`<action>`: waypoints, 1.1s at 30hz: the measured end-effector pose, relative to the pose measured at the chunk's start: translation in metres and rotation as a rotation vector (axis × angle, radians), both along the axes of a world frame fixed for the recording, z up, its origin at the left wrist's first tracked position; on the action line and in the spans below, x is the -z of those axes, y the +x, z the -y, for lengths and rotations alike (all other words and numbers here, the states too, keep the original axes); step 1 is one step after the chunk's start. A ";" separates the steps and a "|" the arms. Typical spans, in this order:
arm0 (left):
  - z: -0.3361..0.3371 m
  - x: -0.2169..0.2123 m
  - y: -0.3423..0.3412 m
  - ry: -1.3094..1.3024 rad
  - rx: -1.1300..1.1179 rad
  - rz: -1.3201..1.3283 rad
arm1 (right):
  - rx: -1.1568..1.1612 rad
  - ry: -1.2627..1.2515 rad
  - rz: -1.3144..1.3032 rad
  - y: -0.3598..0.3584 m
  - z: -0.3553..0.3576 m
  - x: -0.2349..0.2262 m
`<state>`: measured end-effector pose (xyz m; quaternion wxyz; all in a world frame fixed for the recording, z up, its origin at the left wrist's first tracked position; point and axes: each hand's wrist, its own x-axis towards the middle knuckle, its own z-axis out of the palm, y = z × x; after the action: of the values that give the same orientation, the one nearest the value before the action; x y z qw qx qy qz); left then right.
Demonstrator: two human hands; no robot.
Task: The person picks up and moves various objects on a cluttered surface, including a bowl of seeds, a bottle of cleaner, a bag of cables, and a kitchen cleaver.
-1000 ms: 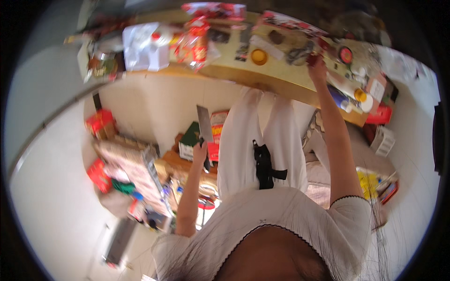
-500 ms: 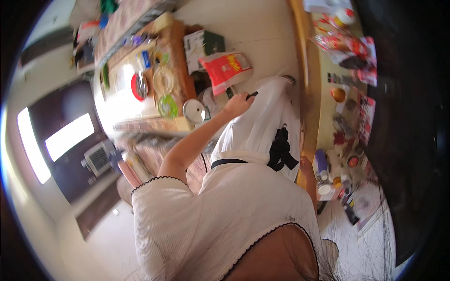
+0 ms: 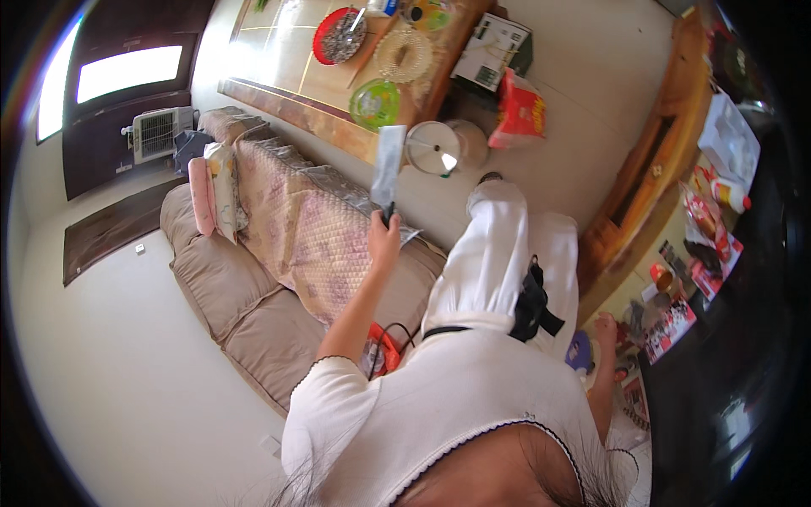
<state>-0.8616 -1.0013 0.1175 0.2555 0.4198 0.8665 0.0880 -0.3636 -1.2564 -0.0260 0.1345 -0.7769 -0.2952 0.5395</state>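
My left hand (image 3: 384, 241) is closed round the black handle of a kitchen knife with a broad, rectangular, silver-grey blade (image 3: 388, 165). The blade points away from me, in front of the low table's near corner in this view. Beyond its tip is a bright green glass-like bowl (image 3: 374, 105), and to its right a round white-topped container (image 3: 432, 148). My right hand (image 3: 606, 325) hangs low at my right side, close to the cluttered ledge. Its fingers look curled, but they are too small and blurred to make out what they do.
A low table (image 3: 338, 131) bears a red-rimmed bowl (image 3: 340, 36) and a clear beaded dish (image 3: 404, 55). Beside it are a white-and-green box (image 3: 494, 52) and a red bag (image 3: 520, 110). A brown sofa (image 3: 228, 291) lies left; a wooden cabinet (image 3: 642, 173) stands right.
My view has swung leftward, bringing the sofa into sight. The left hand has turned, so the knife's blade now shows broadside and points up and away. My right hand has come away from the cabinet edge.
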 end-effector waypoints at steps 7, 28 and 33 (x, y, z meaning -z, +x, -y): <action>-0.125 0.124 -0.175 -0.131 -0.336 -0.351 | 0.101 -0.027 -0.068 -0.087 -0.033 -0.028; -0.246 0.307 -0.316 -0.118 0.015 -0.442 | 0.270 -0.218 -0.064 -0.240 0.005 -0.051; -0.233 0.257 -0.277 -0.270 0.288 -0.409 | 0.393 -0.237 -0.118 -0.263 -0.013 -0.067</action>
<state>-1.1390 -0.7678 -0.1393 0.1388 0.5098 0.8353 -0.1518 -0.6267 -1.2439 0.0409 0.1618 -0.7970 -0.0645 0.5783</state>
